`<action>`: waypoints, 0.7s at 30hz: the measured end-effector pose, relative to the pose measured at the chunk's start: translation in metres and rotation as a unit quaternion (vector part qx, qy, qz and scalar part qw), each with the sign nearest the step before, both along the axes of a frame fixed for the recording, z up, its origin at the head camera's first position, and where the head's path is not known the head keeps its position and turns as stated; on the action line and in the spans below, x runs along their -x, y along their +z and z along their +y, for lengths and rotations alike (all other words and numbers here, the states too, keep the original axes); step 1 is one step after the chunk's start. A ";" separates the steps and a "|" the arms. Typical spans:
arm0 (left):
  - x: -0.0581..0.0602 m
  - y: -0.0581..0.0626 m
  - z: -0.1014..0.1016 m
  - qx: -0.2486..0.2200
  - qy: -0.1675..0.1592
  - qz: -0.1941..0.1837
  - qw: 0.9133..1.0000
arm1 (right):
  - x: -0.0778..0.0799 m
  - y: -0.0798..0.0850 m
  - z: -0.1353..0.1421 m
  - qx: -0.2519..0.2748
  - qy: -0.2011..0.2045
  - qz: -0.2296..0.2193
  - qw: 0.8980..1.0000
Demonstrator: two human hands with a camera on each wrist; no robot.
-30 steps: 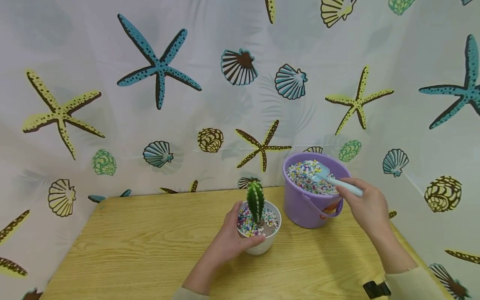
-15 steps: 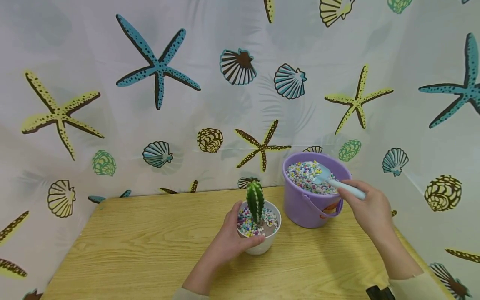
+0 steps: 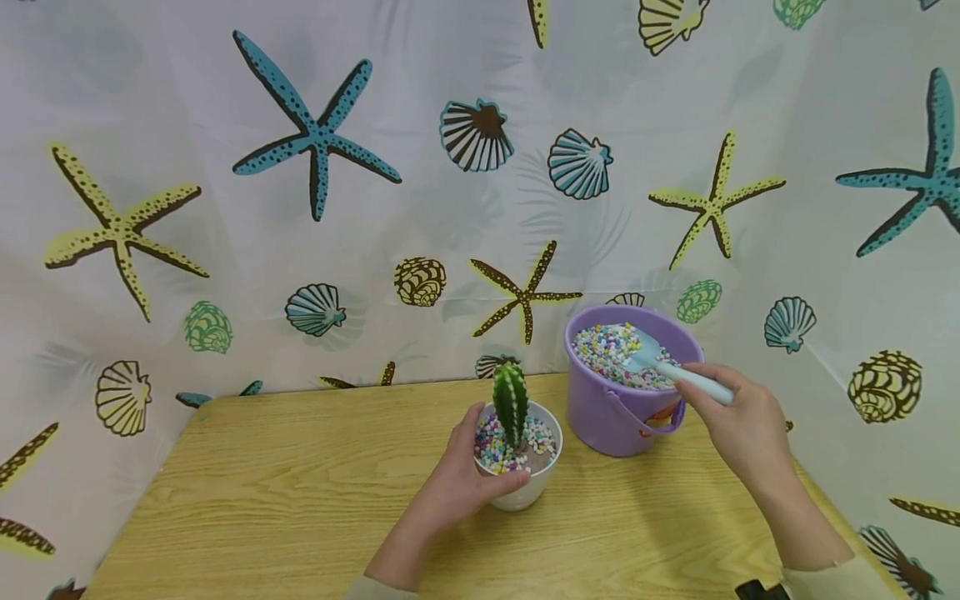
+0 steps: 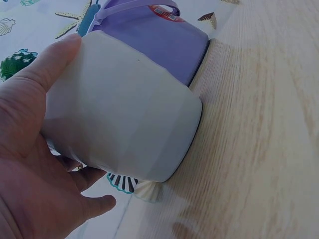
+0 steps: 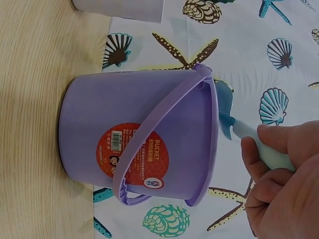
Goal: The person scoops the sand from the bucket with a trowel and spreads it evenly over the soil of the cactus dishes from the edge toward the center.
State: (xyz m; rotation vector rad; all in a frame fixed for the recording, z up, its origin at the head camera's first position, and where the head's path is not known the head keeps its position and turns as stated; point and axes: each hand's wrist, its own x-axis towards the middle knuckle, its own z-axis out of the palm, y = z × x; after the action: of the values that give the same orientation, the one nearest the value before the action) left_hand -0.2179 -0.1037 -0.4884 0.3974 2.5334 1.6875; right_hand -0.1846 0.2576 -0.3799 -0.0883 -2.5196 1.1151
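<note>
- Beads [image 3: 600, 354] are lying in the purple bucket [image 3: 606, 425].
- Right hand [image 3: 744, 425] is gripping a light-blue scoop [image 3: 670, 369], blade [image 3: 643, 351] over those beads.
- White flowerpot [image 3: 527, 495] nearby is containing a cactus [image 3: 512, 408] and more beads [image 3: 492, 448]; the left hand [image 3: 459, 477] is clasping it.

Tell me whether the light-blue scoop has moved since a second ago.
Yes, slightly: in the head view, the light-blue scoop has its handle end shifted right and down against the purple bucket, which stayed put.
</note>
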 end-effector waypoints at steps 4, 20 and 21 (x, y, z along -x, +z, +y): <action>0.000 0.000 0.000 -0.001 -0.001 0.000 1.000 | -0.003 0.001 -0.001 0.004 0.002 -0.004 1.000; 0.000 -0.001 0.000 -0.002 0.000 -0.002 1.000 | -0.020 0.005 -0.005 0.012 0.019 0.002 1.000; 0.000 -0.001 0.000 -0.001 0.001 -0.002 1.000 | -0.022 0.005 -0.006 0.013 0.020 0.000 1.000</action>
State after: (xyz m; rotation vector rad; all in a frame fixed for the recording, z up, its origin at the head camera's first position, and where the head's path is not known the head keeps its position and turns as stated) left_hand -0.2183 -0.1032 -0.4892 0.3925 2.5299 1.6905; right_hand -0.1630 0.2516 -0.3744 -0.0440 -2.5171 1.1641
